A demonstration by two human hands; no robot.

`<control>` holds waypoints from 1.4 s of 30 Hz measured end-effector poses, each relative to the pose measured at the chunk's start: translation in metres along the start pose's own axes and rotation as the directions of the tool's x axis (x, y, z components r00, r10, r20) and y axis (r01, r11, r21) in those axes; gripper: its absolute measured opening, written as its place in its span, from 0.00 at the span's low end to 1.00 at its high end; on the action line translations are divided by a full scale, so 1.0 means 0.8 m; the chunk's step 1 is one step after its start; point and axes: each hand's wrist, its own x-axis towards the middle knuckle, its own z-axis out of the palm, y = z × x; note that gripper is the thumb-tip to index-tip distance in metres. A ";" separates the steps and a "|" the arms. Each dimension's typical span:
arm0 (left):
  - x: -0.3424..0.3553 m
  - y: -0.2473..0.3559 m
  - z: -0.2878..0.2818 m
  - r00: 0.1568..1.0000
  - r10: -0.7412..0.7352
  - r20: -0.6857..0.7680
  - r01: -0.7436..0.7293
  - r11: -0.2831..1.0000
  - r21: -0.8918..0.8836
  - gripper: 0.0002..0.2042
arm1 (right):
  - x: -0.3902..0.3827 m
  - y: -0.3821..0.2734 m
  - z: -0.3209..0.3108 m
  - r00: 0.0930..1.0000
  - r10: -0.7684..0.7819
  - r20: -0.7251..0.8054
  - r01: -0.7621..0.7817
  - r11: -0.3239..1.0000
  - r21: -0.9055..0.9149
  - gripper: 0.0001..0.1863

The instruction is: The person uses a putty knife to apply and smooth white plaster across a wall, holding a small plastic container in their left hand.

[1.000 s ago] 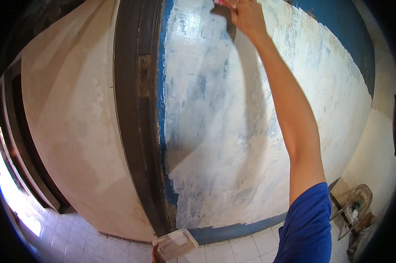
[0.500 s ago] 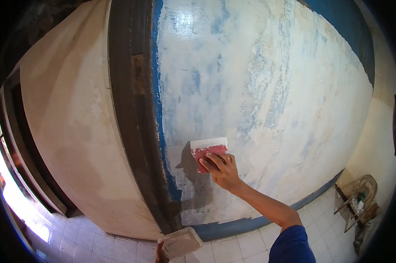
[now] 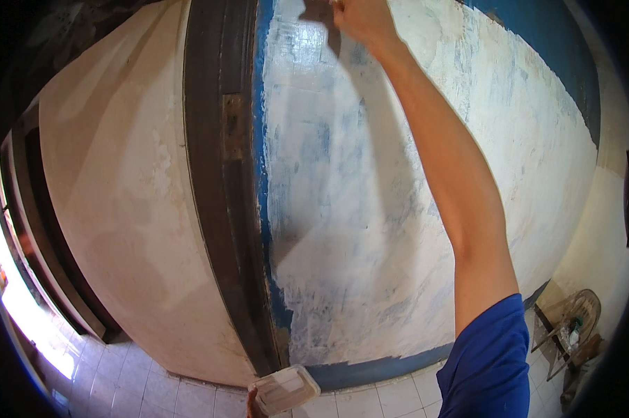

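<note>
My right hand (image 3: 363,19) is raised to the upper edge of the head view, close to the wall, its fingers curled and partly cut off. The red putty spreader seen in it earlier is out of the picture above. Low down, my left hand (image 3: 254,404) grips a shallow, pale rectangular plastic tray (image 3: 286,389) by its left end; only a few fingers show. In front of me the wall (image 3: 328,202) carries patchy white putty over blue paint, and the shadow of my right arm falls across it.
A dark wooden post (image 3: 224,188) with a blue-painted strip divides the coated wall from a beige wall (image 3: 119,202) at left. A blue band (image 3: 377,366) runs along the bottom, above white floor tiles (image 3: 356,404). A worn chair (image 3: 572,320) holding things stands far right.
My right hand has swept up the wall from low centre to the top edge, carrying the spreader out of view. The tray in my left hand has hardly moved.
</note>
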 end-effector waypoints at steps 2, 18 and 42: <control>-0.004 -0.011 -0.008 0.978 0.202 0.045 -0.207 0.944 0.257 0.27 | -0.056 -0.035 0.007 0.999 -0.022 0.042 0.024 0.999 -0.039 0.23; -0.035 0.035 -0.013 0.945 -0.325 -0.038 0.308 0.924 -0.226 0.32 | -0.349 -0.263 -0.195 0.916 0.063 0.397 -0.256 0.853 0.455 0.25; -0.027 0.029 -0.022 0.989 -0.128 -0.077 0.123 0.990 -0.067 0.31 | -0.364 -0.330 -0.153 0.861 -0.005 0.509 -0.229 0.889 0.396 0.23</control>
